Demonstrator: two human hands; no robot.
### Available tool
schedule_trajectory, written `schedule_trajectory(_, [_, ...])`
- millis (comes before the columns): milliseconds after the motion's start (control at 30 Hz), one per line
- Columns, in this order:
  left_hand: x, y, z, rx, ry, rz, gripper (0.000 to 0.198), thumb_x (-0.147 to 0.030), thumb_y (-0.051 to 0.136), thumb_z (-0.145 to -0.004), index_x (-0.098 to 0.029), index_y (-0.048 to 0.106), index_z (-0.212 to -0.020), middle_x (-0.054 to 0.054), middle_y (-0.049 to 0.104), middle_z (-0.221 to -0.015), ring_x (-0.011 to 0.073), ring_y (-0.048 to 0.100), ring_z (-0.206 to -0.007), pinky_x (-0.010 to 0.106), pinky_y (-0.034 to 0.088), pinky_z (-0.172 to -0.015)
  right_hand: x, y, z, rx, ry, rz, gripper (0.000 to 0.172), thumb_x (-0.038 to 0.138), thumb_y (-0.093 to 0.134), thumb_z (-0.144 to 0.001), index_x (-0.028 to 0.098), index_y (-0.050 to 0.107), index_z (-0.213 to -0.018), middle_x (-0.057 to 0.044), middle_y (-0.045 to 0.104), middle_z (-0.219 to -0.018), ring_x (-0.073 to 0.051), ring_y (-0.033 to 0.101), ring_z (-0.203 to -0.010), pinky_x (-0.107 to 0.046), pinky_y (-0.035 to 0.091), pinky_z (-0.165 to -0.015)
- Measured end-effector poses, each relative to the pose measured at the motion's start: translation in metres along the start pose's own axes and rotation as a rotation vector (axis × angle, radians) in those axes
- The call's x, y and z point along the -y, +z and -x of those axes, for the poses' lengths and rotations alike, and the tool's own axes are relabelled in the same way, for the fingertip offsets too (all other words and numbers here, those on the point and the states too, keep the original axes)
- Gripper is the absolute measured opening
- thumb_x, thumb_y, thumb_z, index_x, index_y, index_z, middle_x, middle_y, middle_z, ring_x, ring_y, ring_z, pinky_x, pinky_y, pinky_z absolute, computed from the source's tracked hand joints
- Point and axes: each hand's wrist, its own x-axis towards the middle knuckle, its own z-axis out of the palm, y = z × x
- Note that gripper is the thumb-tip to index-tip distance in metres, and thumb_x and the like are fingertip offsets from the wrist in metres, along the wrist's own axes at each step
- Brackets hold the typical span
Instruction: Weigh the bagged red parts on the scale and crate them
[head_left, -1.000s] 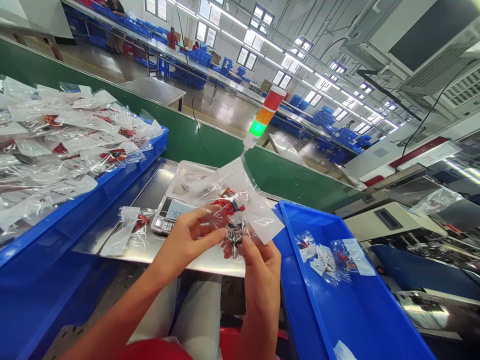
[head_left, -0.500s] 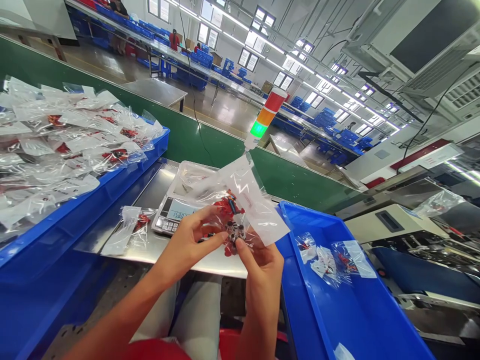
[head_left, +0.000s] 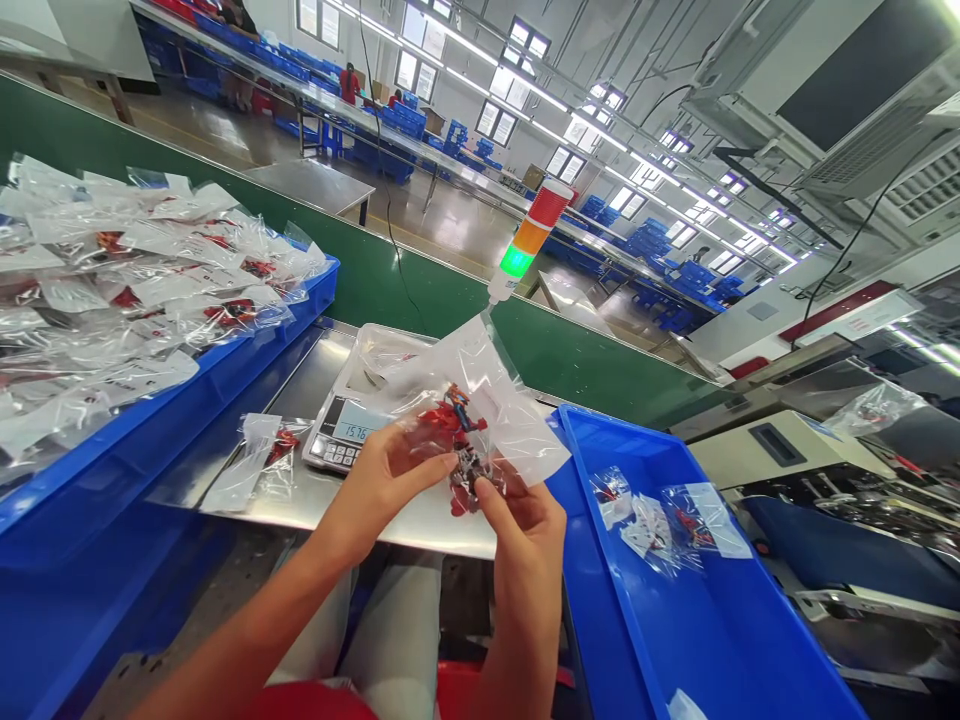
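Observation:
Both hands hold a clear plastic bag (head_left: pixel 487 385) with a white label strip, just above a steel bench. My left hand (head_left: pixel 390 485) pinches the bag from the left and my right hand (head_left: pixel 521 525) grips its lower right side. Inside, a red toy figure (head_left: pixel 454 420) sits above small dark and red parts (head_left: pixel 469 480), partly hidden by my fingers. Behind my left hand stands a digital scale (head_left: pixel 345 440) bearing a clear plastic tray (head_left: pixel 386 355). A small filled bag (head_left: pixel 262 460) lies on the steel to the left of my hands.
A blue crate (head_left: pixel 150 400) heaped with sealed bags stands at left, and a second blue crate (head_left: pixel 660 600) holding several bags is at right. Beyond the bench are a green partition (head_left: pixel 600 375) and a stack light (head_left: pixel 525 240); machinery stands at far right.
The bag has shifted slightly in my fingers, with the red figure and parts bunched closer together. My hands have moved only a little, and the scale reading differs.

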Motion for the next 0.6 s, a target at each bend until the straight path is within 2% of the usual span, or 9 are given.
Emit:
schedule_trajectory(100, [0.0007, 0.0009, 0.0004, -0.013, -0.009, 0.010, 0.026, -0.024, 0.081, -0.079, -0.018, 0.075, -0.103, 0.004, 0.076, -0.093, 0.0203, 0.071, -0.089, 0.026, 0.058, -0.082, 0.0001, -0.0015, -0.0002, -0.003, 0.012, 0.004, 0.027, 0.032, 0.085, -0.079, 0.020, 0.080, -0.102, -0.006, 0.078, -0.094, -0.020, 0.070, -0.070, -0.028, 0.060, -0.063])
schedule_trajectory(233, [-0.0007, 0.0036, 0.0010, -0.012, -0.042, 0.016, 0.024, -0.028, 0.083, -0.079, -0.016, 0.072, -0.097, 0.004, 0.075, -0.086, 0.0193, 0.070, -0.077, 0.028, 0.058, -0.077, -0.0002, -0.0027, 0.0002, 0.004, 0.033, 0.003, 0.027, 0.034, 0.085, -0.079, 0.019, 0.080, -0.100, -0.006, 0.077, -0.088, -0.020, 0.069, -0.065, -0.029, 0.059, -0.060])
schedule_trajectory(400, [0.0012, 0.0022, 0.0016, -0.037, -0.021, -0.024, 0.025, -0.036, 0.081, -0.083, -0.016, 0.073, -0.096, 0.006, 0.076, -0.095, 0.0226, 0.071, -0.094, 0.029, 0.056, -0.089, -0.0001, -0.0037, -0.0009, 0.005, 0.027, 0.000, 0.025, 0.035, 0.084, -0.080, 0.018, 0.079, -0.096, -0.006, 0.076, -0.084, -0.020, 0.068, -0.063, -0.030, 0.059, -0.060])
schedule_trajectory(600, [0.0015, 0.0029, 0.0016, -0.065, 0.034, -0.048, 0.018, -0.032, 0.080, -0.084, -0.017, 0.072, -0.089, 0.002, 0.074, -0.085, 0.0175, 0.068, -0.083, 0.026, 0.055, -0.083, -0.0002, -0.0037, 0.0000, 0.016, 0.016, -0.004, 0.023, 0.035, 0.085, -0.080, 0.019, 0.080, -0.097, -0.005, 0.076, -0.084, -0.018, 0.066, -0.059, -0.029, 0.057, -0.060])
